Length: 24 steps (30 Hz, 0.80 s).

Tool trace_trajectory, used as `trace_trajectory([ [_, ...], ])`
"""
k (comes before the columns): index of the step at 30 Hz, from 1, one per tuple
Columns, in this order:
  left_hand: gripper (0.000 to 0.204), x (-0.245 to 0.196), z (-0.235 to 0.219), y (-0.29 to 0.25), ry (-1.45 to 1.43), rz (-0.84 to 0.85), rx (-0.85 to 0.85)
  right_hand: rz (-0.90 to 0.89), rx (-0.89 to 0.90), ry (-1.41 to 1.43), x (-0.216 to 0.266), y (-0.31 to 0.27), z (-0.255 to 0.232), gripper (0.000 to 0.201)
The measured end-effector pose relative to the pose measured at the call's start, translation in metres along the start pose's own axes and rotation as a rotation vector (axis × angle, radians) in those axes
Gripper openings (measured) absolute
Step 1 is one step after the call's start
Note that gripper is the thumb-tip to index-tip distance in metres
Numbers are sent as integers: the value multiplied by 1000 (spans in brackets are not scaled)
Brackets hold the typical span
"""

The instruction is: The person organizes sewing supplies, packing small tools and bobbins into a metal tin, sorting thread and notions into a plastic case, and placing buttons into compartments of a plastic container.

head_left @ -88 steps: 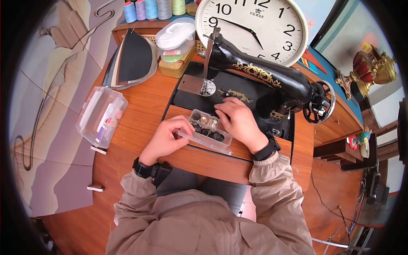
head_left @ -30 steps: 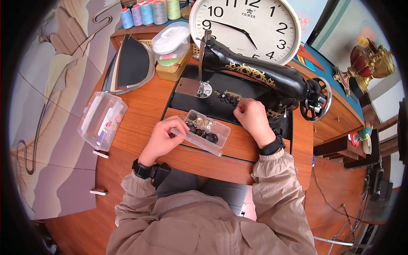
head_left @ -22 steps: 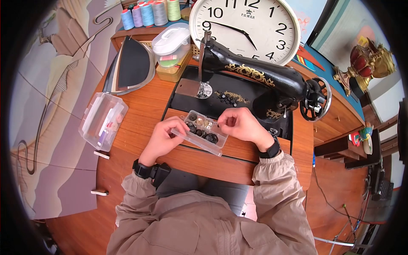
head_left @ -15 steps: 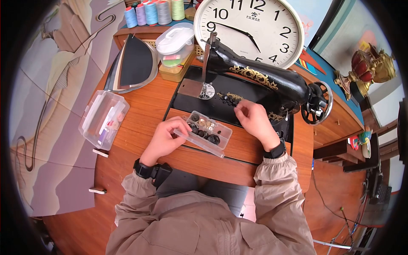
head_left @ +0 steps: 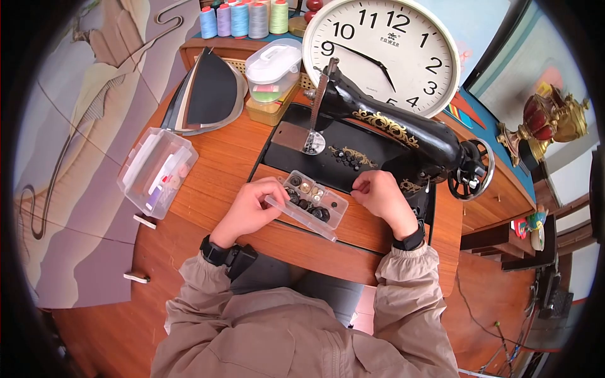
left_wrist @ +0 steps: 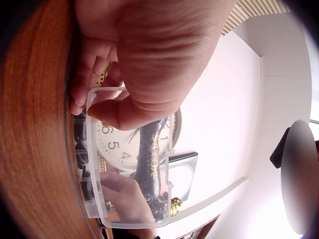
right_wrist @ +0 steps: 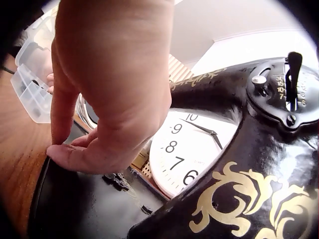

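A clear compartment box (head_left: 343, 220) of black and pale buttons stands at the front edge of the sewing machine bed, its lid (left_wrist: 167, 199) raised towards me. My left hand (head_left: 255, 201) grips the box's left end, thumb on the lid's edge in the left wrist view. To the right, my right hand (head_left: 383, 196) is over the bed's front edge, between the box and several small black buttons (head_left: 345, 157) on the bed. Thumb and forefinger meet there in the right wrist view; I cannot tell whether a button is between them. One small black button (head_left: 334, 205) lies in the box's right compartment.
A black sewing machine (head_left: 384, 123) with a handwheel (head_left: 476, 170) rises behind the right hand. Beyond it leans a large clock (head_left: 416, 57). On the left are an open plastic container (head_left: 157, 173), dark fabric pieces (head_left: 217, 88) and a lidded tub (head_left: 274, 66).
My right hand went from the small black buttons to the box, back to them, and now sits nearer the box. One black button appeared in the right compartment. The left hand keeps its grip.
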<state>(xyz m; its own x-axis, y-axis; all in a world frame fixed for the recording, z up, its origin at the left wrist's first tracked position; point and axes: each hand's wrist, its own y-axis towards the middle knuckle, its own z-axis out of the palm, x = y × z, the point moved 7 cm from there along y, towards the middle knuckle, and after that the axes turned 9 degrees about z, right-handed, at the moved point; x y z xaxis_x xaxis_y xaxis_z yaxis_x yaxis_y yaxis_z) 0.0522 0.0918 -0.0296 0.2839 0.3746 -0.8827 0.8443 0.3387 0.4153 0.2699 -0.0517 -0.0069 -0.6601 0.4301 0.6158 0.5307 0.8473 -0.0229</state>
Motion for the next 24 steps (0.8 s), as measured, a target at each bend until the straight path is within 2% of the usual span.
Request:
trace_trajectory([
  [3,10,-1,0,0,8,-1,7,-31,-68,-69,10,-2,0,6],
  [5,10,-2,0,1,10,-3,7,-68,-90,14,21,-5,-1,8],
  [7,11,0,0,0,-6,-65,13,-21,55,275,30,-8,3,10],
  [8,11,-1,0,0,-5,-66,14,-52,149,331,31,-10,8,10],
  [11,11,-1,1,0,-13,-72,20,-84,115,312,31,-8,10,8],
  [12,11,-2,1,0,-17,-64,15,-130,-20,336,26,-6,8,9],
  [13,10,-2,0,0,-20,-56,9,-128,-22,336,20,-2,13,9],
  [15,10,-1,0,0,-21,-54,7,-187,-367,135,12,1,-5,13],
  [17,10,-1,0,0,-22,-51,3,-138,-375,102,4,4,-3,17],
  [19,11,-1,0,0,-10,-56,10,-164,-475,3,2,4,-5,16],
  [24,12,-1,0,-1,-5,-52,12,-190,-411,-26,-7,11,6,16],
])
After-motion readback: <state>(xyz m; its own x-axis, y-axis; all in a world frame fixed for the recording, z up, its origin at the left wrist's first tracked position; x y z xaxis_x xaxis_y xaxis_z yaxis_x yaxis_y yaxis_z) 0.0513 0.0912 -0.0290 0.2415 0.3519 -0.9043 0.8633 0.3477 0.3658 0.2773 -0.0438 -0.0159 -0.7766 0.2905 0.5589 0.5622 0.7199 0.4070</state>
